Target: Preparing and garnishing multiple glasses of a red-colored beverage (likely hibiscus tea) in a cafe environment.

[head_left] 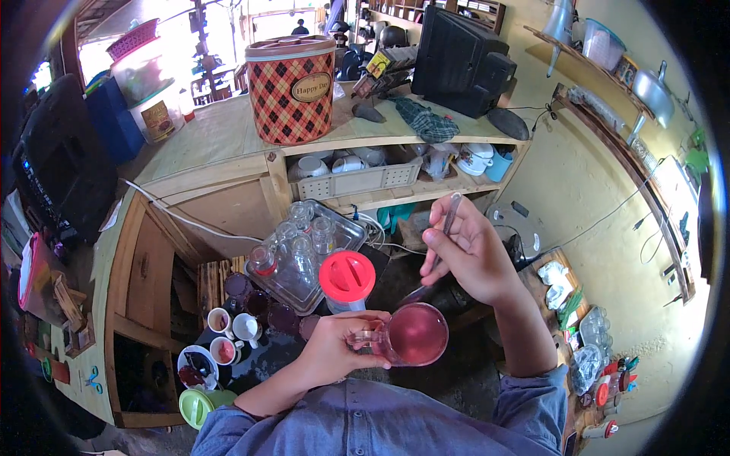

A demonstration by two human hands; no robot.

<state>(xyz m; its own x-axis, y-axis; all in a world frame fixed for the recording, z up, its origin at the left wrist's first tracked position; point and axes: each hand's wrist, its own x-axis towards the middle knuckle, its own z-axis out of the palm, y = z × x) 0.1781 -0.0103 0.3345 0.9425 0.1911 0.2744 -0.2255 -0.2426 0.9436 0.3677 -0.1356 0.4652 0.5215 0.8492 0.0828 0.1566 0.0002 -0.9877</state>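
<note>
A clear glass mug [418,334] of cloudy pink-red drink is held by its handle in my left hand [338,342], low in front of my shirt. My right hand [468,251] pinches the handle of a metal spoon [449,216]. The spoon slants down to the left, its bowl end just above the mug's far rim and apart from the drink. Right behind my left hand stands a jar with a red screw lid [347,276]. Beyond it a metal tray [304,304] carries several upturned clear glasses [304,254].
Left of the tray stand several dark-filled glasses [258,302], white cups [245,327] and a green-lidded container [196,408]. A wooden counter [220,144] runs behind, bearing a checkered drink cooler [290,91] and a black monitor [464,64]. A low shelf with bottles [601,391] lies at right.
</note>
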